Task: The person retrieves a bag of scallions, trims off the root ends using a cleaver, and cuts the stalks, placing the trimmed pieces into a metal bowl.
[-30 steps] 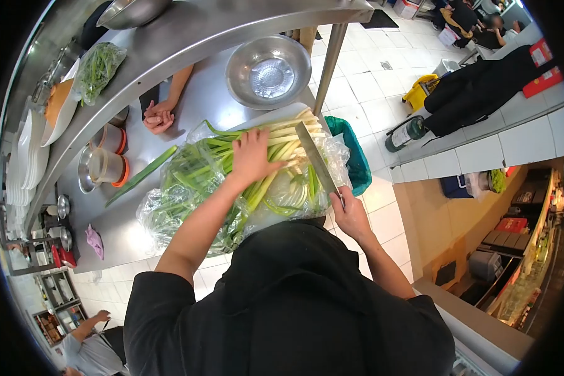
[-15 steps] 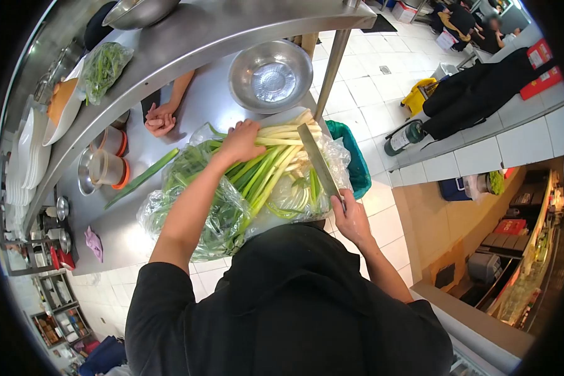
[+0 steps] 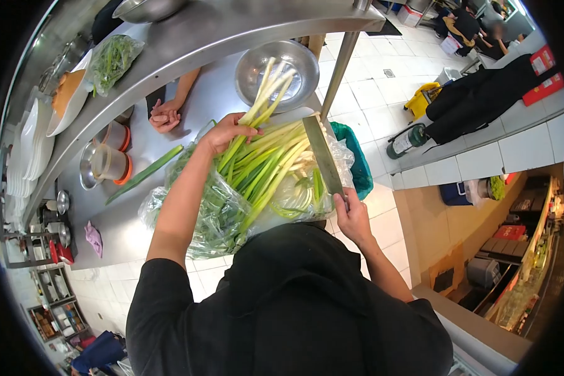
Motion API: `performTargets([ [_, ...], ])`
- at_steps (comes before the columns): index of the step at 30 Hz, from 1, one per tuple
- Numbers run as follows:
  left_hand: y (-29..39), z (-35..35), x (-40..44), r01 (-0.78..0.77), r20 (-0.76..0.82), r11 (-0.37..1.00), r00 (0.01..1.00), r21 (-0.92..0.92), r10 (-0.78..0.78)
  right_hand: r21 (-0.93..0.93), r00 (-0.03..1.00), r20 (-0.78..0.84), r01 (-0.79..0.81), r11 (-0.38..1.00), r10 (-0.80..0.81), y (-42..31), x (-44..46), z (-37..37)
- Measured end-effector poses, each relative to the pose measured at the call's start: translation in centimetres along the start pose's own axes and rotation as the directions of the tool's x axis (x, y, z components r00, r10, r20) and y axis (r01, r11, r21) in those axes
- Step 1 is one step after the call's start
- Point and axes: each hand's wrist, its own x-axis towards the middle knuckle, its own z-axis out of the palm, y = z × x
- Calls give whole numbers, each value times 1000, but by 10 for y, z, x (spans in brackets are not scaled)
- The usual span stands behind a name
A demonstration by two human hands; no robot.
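Observation:
My left hand (image 3: 229, 133) is closed around a few green onions (image 3: 271, 94), their pale ends raised and pointing toward the steel bowl (image 3: 247, 78). My right hand (image 3: 352, 216) grips the handle of a cleaver (image 3: 323, 156), its broad blade angled up and away from me. Between the hands lies a pile of green onions (image 3: 276, 164), white ends to the right, on a pale cutting board (image 3: 271, 220). Clear plastic wrap (image 3: 214, 216) covers their leafy ends on the left. One loose green leaf (image 3: 145, 174) rests on the steel table.
Another person's clasped hands (image 3: 165, 116) rest on the table's far side. A green-lined bin (image 3: 359, 164) stands at the table's right end. Overhead runs a steel shelf (image 3: 232, 34) with a bagged green vegetable (image 3: 115, 62). Containers (image 3: 108, 163) and a pink cloth (image 3: 93, 239) sit at left.
My left hand has lifted a few green onions from the pile, swinging their white ends up toward the bowl. My right hand still holds the cleaver, nearly in the same place.

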Motion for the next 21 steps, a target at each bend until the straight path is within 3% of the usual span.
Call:
performTargets([
  [2, 0, -5, -1, 83, -53, 995, 995, -48, -85, 15, 995, -54, 84, 996, -83, 4, 1, 4],
  [5, 1, -7, -4, 75, 1, 992, 997, -103, -75, 21, 1000, -6, 30, 999, -30, 2, 1, 0],
  [9, 7, -5, -7, 97, 59, 994, 994, -44, -94, 35, 1000, -9, 29, 999, -29, -1, 1, -1],
  [12, 3, -3, -3, 180, 28, 983, 983, -30, -179, -38, 1000, 3, -7, 999, 7, -1, 8, 0],
  [14, 1, 1, -1, 204, 40, 975, 979, -94, -201, -105, 996, 4, 94, 990, -95, 6, 18, 1],
  [15, 1, 2, -1, 203, 41, 975, 979, -92, -200, -104, 995, 1, 95, 990, -95, 9, 21, 1],
  [17, 3, 1, -1, 188, 33, 979, 982, -80, -186, -356, 969, -19, 222, 908, -245, 11, 24, -2],
  [21, 3, -10, -4, 120, -81, 982, 988, -146, -133, -436, 964, 85, 264, 860, -253, 22, 29, -8],
])
